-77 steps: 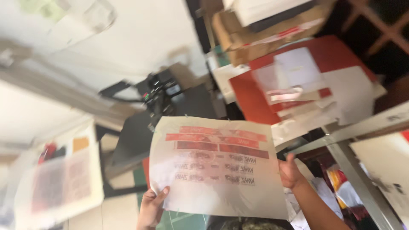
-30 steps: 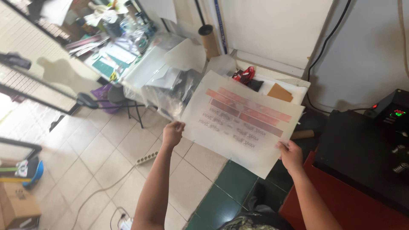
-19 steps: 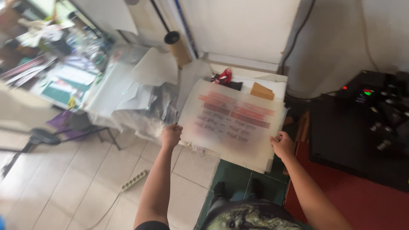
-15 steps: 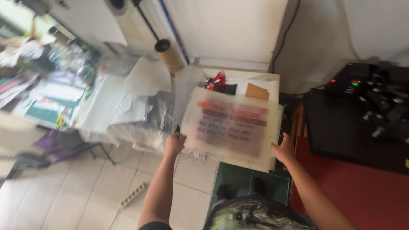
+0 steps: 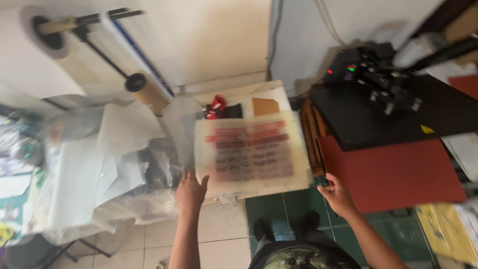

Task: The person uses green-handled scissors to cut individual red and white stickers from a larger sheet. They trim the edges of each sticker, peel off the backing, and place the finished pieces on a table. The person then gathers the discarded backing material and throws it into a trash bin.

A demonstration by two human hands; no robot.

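- Pale tiles and a patch of green floor (image 5: 279, 209) lie below you, with a white wall behind the cluttered work surfaces.
- Your left hand (image 5: 190, 192) grips the near left corner of a translucent printed sheet (image 5: 251, 154), fingers curled onto its edge.
- Your right hand (image 5: 338, 195) sits at the sheet's near right corner; the blur keeps you from telling whether it pinches the edge or only touches it.
- Your hands are well apart, one at each near corner.
- You hold the sheet over a pale tabletop (image 5: 239, 94), its far edge toward the wall; it looks close to flat.
- Its long axis runs left to right, tilted slightly, and the rows of red and dark print run the same way.
- Just beyond its far edge lie a red object (image 5: 216, 107), something black beside it, and a brown card (image 5: 265, 105).
- On your left, crumpled clear plastic and white paper (image 5: 114, 164) crowd right up to the sheet's left edge.
- Rolls of white material (image 5: 37, 55) hang on a rod against the wall, and a cardboard tube (image 5: 147, 92) leans nearby.
- On your right stands a black heat press (image 5: 398, 104) with lit indicators, on a red surface (image 5: 393, 174) just beside the sheet's right edge.
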